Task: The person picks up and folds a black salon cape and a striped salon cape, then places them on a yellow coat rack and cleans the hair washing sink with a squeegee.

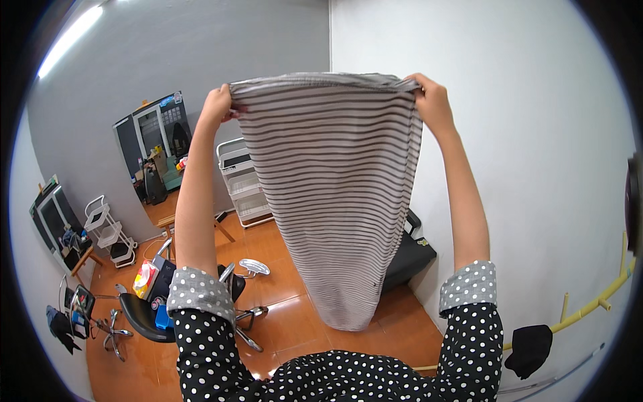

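Observation:
A long striped cloth (335,187), pale with thin dark grey lines, hangs spread out in front of me from its top edge. It appears narrower toward its low end, which hangs above the orange floor. My left hand (218,106) is closed on the top left corner, with fabric pinched between thumb and fingers. On the other side my right hand (434,106) grips the top right corner, its fingers partly hidden by the folds. Both arms are raised and stretched forward, and the top edge sags slightly between the hands.
White rolling carts (246,191) and a mirror (154,151) stand by the grey wall. A black swivel chair (139,315) bears packages at left. Behind the cloth is a black padded seat (408,261). A yellow rack (589,301) holds a black cloth (529,350) at right.

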Demonstrator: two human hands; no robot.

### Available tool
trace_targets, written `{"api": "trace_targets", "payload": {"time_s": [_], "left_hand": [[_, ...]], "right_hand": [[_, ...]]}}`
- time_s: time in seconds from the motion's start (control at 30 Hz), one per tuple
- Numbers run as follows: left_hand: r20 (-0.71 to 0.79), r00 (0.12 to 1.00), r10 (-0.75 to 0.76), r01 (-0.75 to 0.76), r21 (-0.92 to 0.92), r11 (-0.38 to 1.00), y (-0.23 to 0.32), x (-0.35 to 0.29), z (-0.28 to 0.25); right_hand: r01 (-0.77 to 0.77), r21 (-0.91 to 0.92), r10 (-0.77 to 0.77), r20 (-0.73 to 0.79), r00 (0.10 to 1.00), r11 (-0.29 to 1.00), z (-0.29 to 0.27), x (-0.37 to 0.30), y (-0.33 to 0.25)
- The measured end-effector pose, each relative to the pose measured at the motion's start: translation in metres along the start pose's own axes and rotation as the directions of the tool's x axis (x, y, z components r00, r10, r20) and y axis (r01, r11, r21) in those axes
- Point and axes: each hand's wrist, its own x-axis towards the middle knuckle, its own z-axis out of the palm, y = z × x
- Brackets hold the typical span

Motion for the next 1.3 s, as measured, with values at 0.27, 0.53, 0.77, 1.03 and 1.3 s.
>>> {"api": "trace_targets", "payload": {"time_s": [0.27,0.53,0.77,1.03,1.3], "left_hand": [[0.367,0.919,-0.144,0.210,-0.147,0.967,-0.071,0.029,-0.007],[0.577,0.812,-0.090,0.116,-0.008,0.993,-0.183,-0.004,0.052],[0.366,0.931,-0.009,-0.005,0.038,0.999,-0.193,0.002,0.082],[0.281,0.952,0.118,-0.100,-0.079,0.992,-0.151,0.019,0.065],[0.348,0.903,0.253,0.006,-0.598,0.801,-0.090,0.010,0.041]], "right_hand": [[-0.298,0.120,0.222,0.427,0.877,0.947,0.027,-0.016,0.050],[-0.671,0.106,0.424,0.700,0.575,0.733,0.077,-0.111,0.124],[-0.811,0.179,0.524,0.681,0.511,0.557,0.089,-0.122,0.132],[-0.749,0.525,0.379,0.649,0.660,0.404,0.071,-0.083,0.122],[-0.721,0.689,0.290,0.677,0.676,0.072,0.044,-0.038,0.082]]}}
